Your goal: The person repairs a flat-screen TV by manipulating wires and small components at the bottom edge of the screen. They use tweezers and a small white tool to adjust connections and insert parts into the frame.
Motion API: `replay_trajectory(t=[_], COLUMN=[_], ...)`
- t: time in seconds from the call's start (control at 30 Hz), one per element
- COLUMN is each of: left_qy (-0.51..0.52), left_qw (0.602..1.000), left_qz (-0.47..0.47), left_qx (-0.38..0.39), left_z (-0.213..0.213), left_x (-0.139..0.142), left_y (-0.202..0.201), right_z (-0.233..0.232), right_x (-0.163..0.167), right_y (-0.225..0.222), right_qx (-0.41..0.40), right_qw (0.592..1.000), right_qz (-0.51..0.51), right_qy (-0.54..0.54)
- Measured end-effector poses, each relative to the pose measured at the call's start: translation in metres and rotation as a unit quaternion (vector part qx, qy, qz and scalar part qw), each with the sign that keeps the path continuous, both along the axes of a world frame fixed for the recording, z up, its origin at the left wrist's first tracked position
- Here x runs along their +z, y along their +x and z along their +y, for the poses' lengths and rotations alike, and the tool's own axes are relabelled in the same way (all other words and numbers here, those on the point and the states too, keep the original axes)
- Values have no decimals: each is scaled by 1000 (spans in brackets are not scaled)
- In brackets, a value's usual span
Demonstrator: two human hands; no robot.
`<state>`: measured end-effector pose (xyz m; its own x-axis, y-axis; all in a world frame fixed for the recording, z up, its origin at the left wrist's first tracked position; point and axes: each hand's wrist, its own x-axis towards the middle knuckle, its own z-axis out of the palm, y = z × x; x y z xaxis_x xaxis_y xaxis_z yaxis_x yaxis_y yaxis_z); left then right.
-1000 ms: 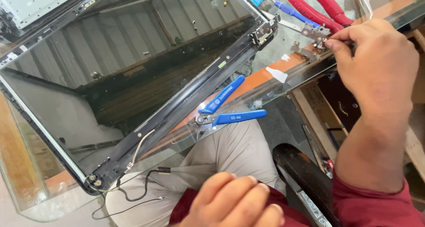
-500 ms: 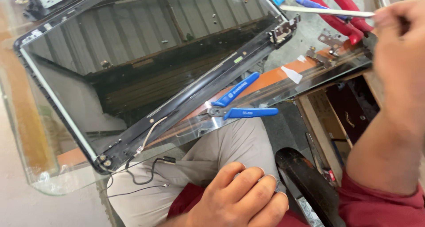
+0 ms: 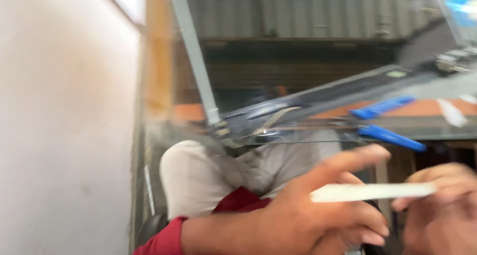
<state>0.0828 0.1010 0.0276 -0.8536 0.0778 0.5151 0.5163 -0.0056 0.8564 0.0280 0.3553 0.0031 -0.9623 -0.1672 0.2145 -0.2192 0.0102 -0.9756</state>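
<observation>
The view is blurred by motion. A thin white strip (image 3: 372, 191) lies level in front of my lap. My right hand (image 3: 442, 205), at the lower right, pinches its right end. My left hand (image 3: 308, 220), red-sleeved and at the lower centre, has the strip's left end between its outstretched index finger and the curled fingers below. Above the hands, a dark laptop screen panel (image 3: 318, 103) with a metal hinge corner lies on a glass tabletop (image 3: 447, 130).
Blue-handled pliers (image 3: 392, 133) rest on the glass beside the panel's lower edge. A pale wall (image 3: 64, 135) fills the left side. My knees in beige trousers (image 3: 198, 180) show under the glass. An orange wooden frame (image 3: 159, 61) runs up the table's left edge.
My head has swung left, so the wall now fills the left side. My right hand brought the strip down from the upper right to my lap, and my left hand rose to meet it.
</observation>
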Motion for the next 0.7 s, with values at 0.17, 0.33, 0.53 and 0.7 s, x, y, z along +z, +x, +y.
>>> replay_trajectory(t=[0.17,0.33,0.53,0.7], left_qy=[-5,-139,-191,-99], left_qw=[1000,987,968,984], left_qz=[-12,20,56,64], left_qx=[17,83,155,133], left_z=[-38,-64,-85,-120], left_x=[-6,3,39,53], left_y=[25,39,37,35], right_z=[-48,-98,-138,-151], right_x=[-3,25,63,63], right_y=[1,9,3,-18], right_qx=[211,222,163,136], right_qw=[942,906,906,958], right_qz=[-52,149,192,118], right_qy=[257,328,340,221])
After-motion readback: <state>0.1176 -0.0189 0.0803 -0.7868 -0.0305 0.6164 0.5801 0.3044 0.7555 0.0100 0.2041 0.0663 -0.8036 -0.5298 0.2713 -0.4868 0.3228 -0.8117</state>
